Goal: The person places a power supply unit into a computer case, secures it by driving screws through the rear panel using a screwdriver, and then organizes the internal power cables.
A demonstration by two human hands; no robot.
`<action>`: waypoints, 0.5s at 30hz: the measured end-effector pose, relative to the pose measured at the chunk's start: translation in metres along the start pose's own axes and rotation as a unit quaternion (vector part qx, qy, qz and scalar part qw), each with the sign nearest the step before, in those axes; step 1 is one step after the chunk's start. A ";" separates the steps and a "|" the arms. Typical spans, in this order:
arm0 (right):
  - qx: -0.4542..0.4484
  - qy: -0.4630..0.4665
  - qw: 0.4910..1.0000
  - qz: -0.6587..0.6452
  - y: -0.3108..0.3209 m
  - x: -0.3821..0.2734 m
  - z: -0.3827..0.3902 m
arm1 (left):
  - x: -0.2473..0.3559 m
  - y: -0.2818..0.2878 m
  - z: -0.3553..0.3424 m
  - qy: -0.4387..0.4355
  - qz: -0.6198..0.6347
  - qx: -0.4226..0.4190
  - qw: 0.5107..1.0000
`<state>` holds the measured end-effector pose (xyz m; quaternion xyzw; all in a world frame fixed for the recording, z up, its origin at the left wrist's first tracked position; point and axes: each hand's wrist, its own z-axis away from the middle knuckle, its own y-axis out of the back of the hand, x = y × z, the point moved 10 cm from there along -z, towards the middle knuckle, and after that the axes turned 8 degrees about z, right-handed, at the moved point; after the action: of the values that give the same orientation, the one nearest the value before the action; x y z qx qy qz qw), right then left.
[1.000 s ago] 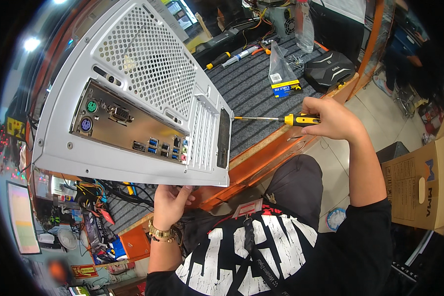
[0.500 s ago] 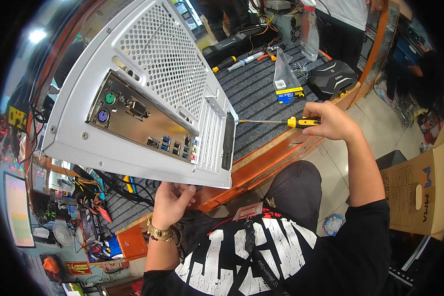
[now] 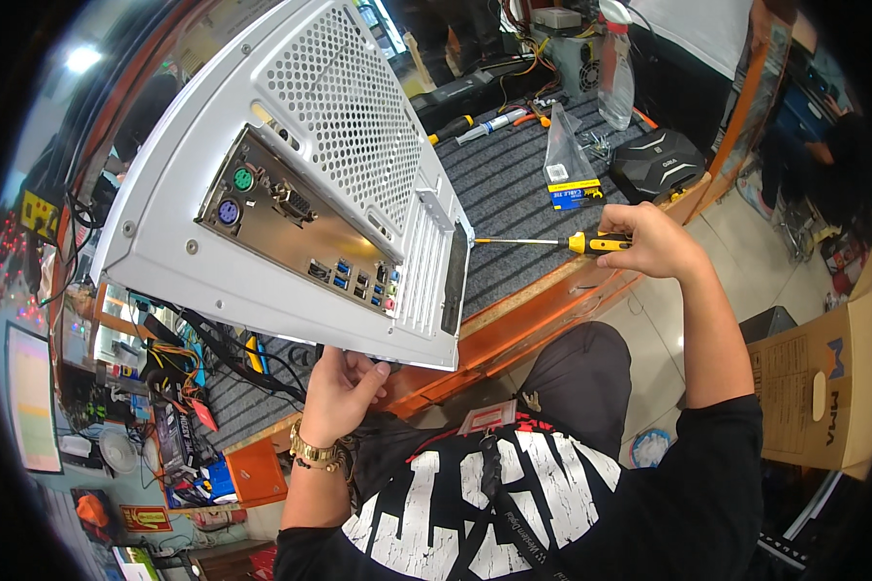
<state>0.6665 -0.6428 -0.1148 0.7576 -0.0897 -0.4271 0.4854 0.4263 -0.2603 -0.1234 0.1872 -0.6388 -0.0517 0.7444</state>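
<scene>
Change: the white computer case [image 3: 291,184] fills more of the upper left of the frame than a second ago, its rear panel tipped further toward the camera; the screwdriver [image 3: 552,242] stays level at its right edge.
Left hand [image 3: 337,392]: lower centre, wrist in a gold bracelet [image 3: 310,451], fingers curled up under the bottom edge of the case, gripping it.
Right hand [image 3: 654,242]: right of centre, closed around the yellow-and-black handle of the screwdriver.
Screwdriver: shaft runs left, tip touching or just beside the right edge of the case near the slot covers; which one I cannot tell.
Case: tilted, over the grey ribbed mat [image 3: 513,198] and the orange bench edge [image 3: 552,305].
Farther: clear bag with a blue label [image 3: 567,160], black pouch [image 3: 661,163] and a clear bottle [image 3: 615,68] in the upper centre.
Far right: cardboard box [image 3: 824,387].
</scene>
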 end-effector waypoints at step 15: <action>-0.023 -0.031 0.999 -0.017 -0.006 0.010 -0.001 | 0.002 -0.001 0.001 0.009 -0.017 0.005 1.000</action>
<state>0.6718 -0.6440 -0.1252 0.7341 -0.0824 -0.4603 0.4923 0.4263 -0.2625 -0.1218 0.2021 -0.6293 -0.0600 0.7481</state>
